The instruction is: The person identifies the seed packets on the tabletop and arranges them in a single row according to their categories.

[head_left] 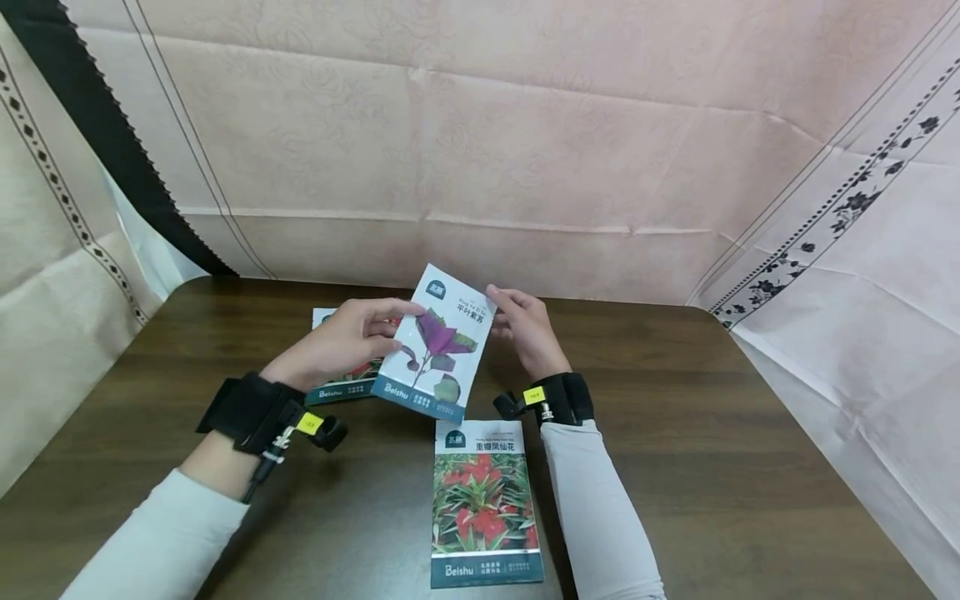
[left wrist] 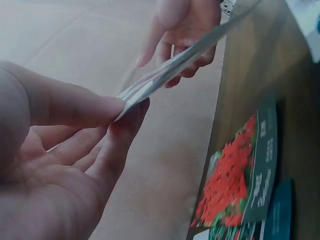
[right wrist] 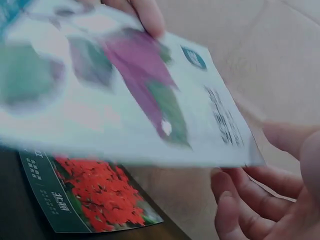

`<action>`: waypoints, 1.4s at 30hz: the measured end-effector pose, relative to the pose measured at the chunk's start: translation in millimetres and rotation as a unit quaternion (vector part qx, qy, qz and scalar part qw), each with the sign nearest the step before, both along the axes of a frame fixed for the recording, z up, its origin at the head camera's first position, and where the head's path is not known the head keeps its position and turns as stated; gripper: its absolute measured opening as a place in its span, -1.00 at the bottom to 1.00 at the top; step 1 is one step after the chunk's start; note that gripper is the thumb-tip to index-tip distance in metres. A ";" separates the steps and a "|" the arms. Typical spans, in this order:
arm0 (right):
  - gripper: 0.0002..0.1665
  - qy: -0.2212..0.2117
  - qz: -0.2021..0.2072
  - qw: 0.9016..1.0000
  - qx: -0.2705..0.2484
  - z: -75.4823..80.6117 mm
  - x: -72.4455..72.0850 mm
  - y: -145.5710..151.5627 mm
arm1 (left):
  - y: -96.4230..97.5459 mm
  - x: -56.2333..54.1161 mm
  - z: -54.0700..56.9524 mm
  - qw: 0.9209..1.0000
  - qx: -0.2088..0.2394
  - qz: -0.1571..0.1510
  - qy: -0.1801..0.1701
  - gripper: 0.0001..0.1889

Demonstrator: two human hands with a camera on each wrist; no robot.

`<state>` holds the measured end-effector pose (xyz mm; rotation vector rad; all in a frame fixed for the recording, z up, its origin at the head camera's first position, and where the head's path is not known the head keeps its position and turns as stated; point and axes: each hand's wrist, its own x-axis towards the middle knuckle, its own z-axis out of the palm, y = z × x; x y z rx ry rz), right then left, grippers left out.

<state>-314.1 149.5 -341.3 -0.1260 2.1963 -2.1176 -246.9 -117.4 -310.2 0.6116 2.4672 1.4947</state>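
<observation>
A white seed packet (head_left: 438, 346) with a purple leafy plant is held up, tilted, above the table. My left hand (head_left: 352, 337) pinches its left edge between thumb and fingers, as the left wrist view shows. Around its upper right corner is my right hand (head_left: 525, 329), thumb (right wrist: 287, 137) on one side and fingers on the other; a gap shows between thumb and packet in the left wrist view. Behind the left hand lie overlapping packets, including a red-flowered packet (left wrist: 232, 175) and a teal-banded packet (left wrist: 280, 215). Another red-flowered packet (head_left: 486, 504) lies nearer.
The brown wooden table (head_left: 675, 467) carries the packets. Pale patterned cloth (head_left: 487, 150) hangs behind its far edge and down both sides. Each wrist wears a black strap (head_left: 251, 408) with a small camera.
</observation>
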 end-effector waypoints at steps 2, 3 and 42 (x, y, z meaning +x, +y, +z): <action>-0.49 0.012 0.012 1.000 0.009 1.3 1.7 0.1 | -6.5 9.7 0.7 1.000 -0.007 -0.003 0.000 -0.50; -0.49 0.018 0.018 1.000 0.014 1.9 2.5 -0.1 | -9.7 15.2 0.7 1.000 -0.006 -0.007 -0.003 -0.50; -0.64 0.060 0.085 0.985 0.141 13.3 111.3 18.2 | -11.2 87.9 3.7 0.996 0.085 -0.006 0.000 -0.46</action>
